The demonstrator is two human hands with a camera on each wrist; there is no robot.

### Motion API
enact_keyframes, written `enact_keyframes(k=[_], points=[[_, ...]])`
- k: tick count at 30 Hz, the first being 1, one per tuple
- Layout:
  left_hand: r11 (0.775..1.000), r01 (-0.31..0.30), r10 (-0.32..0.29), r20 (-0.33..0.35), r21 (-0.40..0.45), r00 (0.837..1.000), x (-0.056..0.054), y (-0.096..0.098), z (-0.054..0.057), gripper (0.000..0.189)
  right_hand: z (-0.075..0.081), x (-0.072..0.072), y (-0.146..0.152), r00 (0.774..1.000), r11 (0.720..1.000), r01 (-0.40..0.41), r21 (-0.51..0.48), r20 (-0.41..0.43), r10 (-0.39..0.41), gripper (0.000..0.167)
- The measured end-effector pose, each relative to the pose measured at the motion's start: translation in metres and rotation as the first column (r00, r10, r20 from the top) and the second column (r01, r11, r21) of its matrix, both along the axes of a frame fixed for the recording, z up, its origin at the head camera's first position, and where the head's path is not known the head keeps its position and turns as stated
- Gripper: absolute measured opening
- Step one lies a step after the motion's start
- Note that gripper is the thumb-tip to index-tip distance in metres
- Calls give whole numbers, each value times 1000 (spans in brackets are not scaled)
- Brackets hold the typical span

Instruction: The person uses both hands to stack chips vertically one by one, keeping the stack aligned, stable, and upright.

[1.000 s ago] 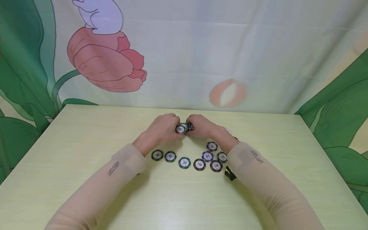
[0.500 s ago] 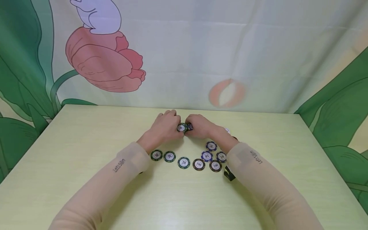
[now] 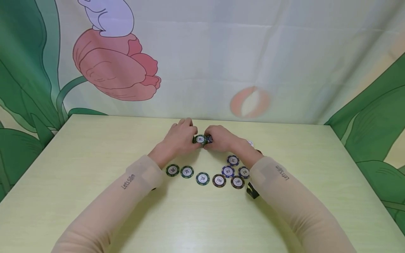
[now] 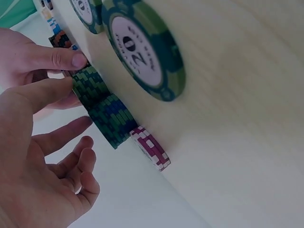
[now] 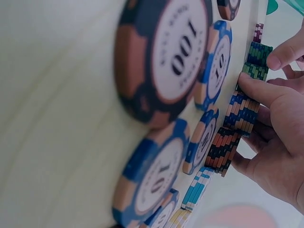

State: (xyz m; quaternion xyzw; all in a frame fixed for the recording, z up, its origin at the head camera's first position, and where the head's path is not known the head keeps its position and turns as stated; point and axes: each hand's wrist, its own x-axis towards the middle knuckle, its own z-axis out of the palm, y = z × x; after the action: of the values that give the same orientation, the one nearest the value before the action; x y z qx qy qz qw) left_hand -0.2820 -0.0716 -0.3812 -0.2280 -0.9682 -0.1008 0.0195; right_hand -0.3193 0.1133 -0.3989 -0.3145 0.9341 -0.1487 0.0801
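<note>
My left hand (image 3: 179, 138) pinches a stack of green poker chips (image 3: 200, 139) near the table's back edge. Its thumb and index finger lie along the stack in the left wrist view, the other fingers loosely curled. Close against it, my right hand (image 3: 222, 139) holds a stack of blue poker chips (image 5: 242, 113). The right thumb reaches across to a second green stack (image 5: 255, 71), its other fingers partly hidden behind the row. Beyond the green stacks stands a short dark red stack (image 4: 151, 148); an orange-and-black stack (image 5: 222, 152) stands beside the blue one.
Single chips lie flat nearer me: several green 20 chips (image 3: 202, 178), two 100 chips (image 3: 219, 180) and several blue 10 chips (image 3: 227, 171). A black object (image 3: 252, 191) shows partly under the right sleeve. Light-blue chips (image 5: 195, 189) stand farther along the row. A printed curtain (image 3: 196, 63) hangs behind.
My left hand's fingers have lifted and spread slightly toward the back edge. The two staggered green chip faces between the hands now show as one. My right hand has barely moved.
</note>
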Motion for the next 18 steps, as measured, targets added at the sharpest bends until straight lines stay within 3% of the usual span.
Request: enact_keyframes(k=[18], points=[[999, 9, -9, 11, -33, 1000, -2, 3, -2, 25, 4, 3, 0, 1000, 1000, -2, 9, -2, 2, 33]])
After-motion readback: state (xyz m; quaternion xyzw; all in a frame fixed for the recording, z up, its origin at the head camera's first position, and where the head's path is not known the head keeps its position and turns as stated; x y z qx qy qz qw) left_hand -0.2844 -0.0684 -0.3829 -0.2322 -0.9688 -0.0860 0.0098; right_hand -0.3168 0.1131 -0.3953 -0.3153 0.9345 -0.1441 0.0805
